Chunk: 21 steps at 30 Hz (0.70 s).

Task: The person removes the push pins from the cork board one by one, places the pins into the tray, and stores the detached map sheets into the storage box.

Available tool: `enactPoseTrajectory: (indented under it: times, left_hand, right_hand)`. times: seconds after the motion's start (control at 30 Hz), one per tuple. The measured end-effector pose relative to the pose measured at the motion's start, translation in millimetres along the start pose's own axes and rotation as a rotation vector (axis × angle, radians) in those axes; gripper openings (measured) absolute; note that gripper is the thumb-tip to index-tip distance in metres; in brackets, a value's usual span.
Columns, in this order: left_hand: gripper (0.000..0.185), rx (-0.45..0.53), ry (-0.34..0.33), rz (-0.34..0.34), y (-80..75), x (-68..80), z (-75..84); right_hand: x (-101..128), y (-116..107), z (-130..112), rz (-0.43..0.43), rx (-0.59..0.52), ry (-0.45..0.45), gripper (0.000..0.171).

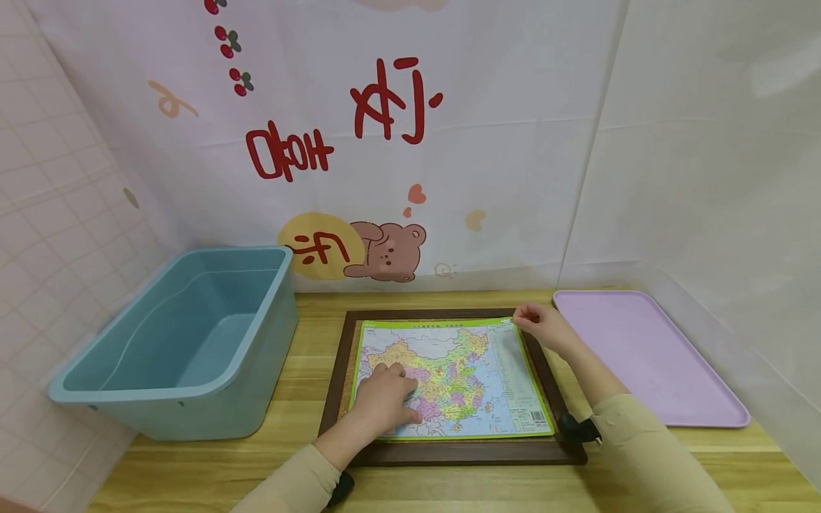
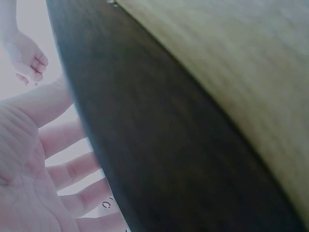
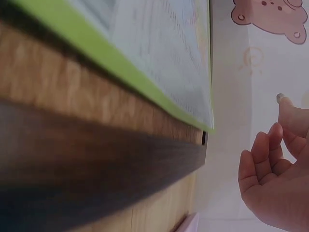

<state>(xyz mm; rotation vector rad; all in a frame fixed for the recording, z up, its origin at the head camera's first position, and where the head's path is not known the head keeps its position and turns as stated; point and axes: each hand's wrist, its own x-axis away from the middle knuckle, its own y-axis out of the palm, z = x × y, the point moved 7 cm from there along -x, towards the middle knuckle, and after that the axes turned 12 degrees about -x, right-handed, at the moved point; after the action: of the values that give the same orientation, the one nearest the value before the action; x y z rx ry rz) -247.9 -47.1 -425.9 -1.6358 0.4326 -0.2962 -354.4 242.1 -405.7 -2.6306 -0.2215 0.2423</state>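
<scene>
My left hand (image 1: pixel 383 400) lies flat on the map (image 1: pixel 449 377), my right hand (image 1: pixel 541 326) pinches its two o'clock corner, ready to lift.

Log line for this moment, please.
left hand: flat on map | right hand: at map's top-right corner | map: in frame | bin, tray: untouched

Backdrop cloth (image 1: pixel 398 142) well beyond both hands: large red characters, mirrored, not legible | yellow circle (image 1: pixel 321 246) beside bear print (image 1: pixel 385 253): red mark, unreadable | map sheet (image 1: pixel 449 374) under left hand (image 1: pixel 383 400): tiny print, barcode near right corner, too small to read
</scene>
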Motion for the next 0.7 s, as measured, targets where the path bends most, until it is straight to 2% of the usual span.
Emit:
enactPoseTrajectory:
  times: [0.27,0.7]
  left_hand:
    - [0.051,0.000,-0.002,-0.008,-0.3,0.5,0.2]
    - [0.052,0.004,0.002,-0.005,0.1,0.8,0.3]
  right_hand:
    - [9,-23,4,0.061,0.036,-0.025,0.015]
    - [23,-59,31,0.088,0.040,0.056,0.024]
